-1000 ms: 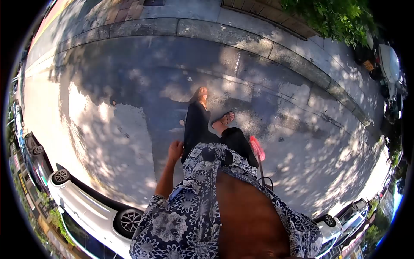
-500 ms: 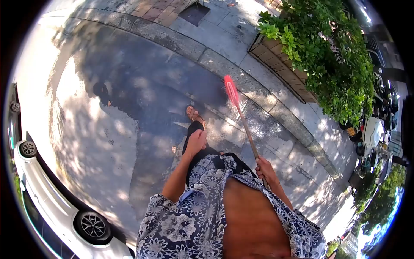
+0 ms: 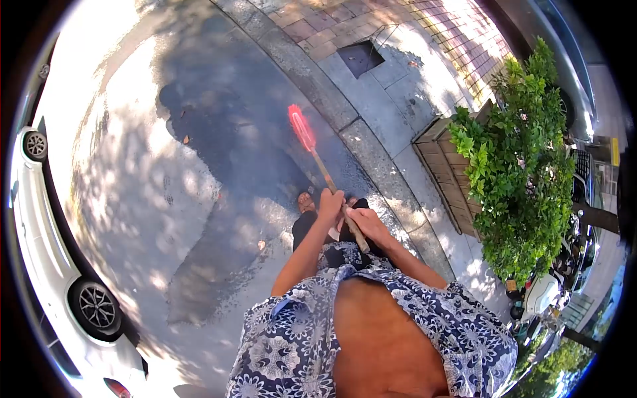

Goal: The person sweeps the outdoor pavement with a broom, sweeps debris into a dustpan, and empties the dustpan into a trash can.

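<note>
A long wooden-handled brush [image 3: 321, 167] with a bright pink-red head points up and slightly left in front of my body, over the grey pavement. My left hand [image 3: 331, 204] is closed around the middle of its handle. Just below and to the right, my right hand [image 3: 363, 221] grips the handle closer to its lower end, which sticks out beneath. Both hands are near my waist, above the dark trousers and the patterned shirt [image 3: 285, 345]. Some fingers of each hand are hidden.
A stone kerb [image 3: 369, 147] runs diagonally on the right. Beyond it stand a wooden planter [image 3: 446, 169] with a leafy bush [image 3: 524, 179] and a square pit [image 3: 360, 58] in the paving. A white car [image 3: 50, 245] is at the left; a parked scooter [image 3: 543, 294] is at the right.
My left hand has moved from beside my leg onto the handle. The brush has swung left and my right hand has come in towards the middle. The kerb and planter have shifted in view.
</note>
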{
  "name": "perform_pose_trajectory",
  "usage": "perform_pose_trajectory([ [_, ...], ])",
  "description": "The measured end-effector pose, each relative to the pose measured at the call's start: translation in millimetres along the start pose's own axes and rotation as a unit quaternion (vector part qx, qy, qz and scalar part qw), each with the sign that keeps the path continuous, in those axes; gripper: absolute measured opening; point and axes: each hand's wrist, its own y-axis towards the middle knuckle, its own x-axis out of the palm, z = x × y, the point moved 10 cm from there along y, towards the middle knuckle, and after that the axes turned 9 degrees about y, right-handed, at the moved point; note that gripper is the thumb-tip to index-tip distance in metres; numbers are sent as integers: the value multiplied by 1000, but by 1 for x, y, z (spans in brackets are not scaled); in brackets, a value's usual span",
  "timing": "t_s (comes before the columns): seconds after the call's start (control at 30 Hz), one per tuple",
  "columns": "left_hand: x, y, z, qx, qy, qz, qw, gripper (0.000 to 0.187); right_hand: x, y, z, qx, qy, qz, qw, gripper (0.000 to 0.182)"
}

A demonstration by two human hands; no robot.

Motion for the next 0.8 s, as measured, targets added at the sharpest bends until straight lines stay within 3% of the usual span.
perform_pose_trajectory([
  [0.13, -49, 15, 43, 14, 35, 65, 997, 19, -12, 47, -28, 103, 28, -16, 994, 57],
  [0.27, -49, 17, 91, 28, 42, 124, 991, 16, 4, 154, -47, 133, 111, -84, 981, 58],
  [0.33, -32, 37, 115, 83, 9, 110, 990, 16, 13, 226, -72, 83, 12, -98, 992, 49],
  [0.37, -27, 50, 129, 113, -5, 107, 988, 17, 14, 255, -76, 95, 60, -82, 990, 46],
  [0.43, -27, 75, 155, 77, -43, 122, 989, 19, 14, 313, -91, 118, 153, -52, 980, 38],
  [0.5, -20, 107, 176, 24, -71, 133, 988, 23, -4, 369, -122, 77, 95, -44, 992, 33],
  [0.63, 25, 170, 256, -19, -370, 121, 921, 29, -33, 477, -208, 64, 37, -75, 994, 32],
  [0.8, 51, 258, 320, -18, -537, 136, 832, 43, -47, 594, -294, -13, -66, -112, 991, 40],
])
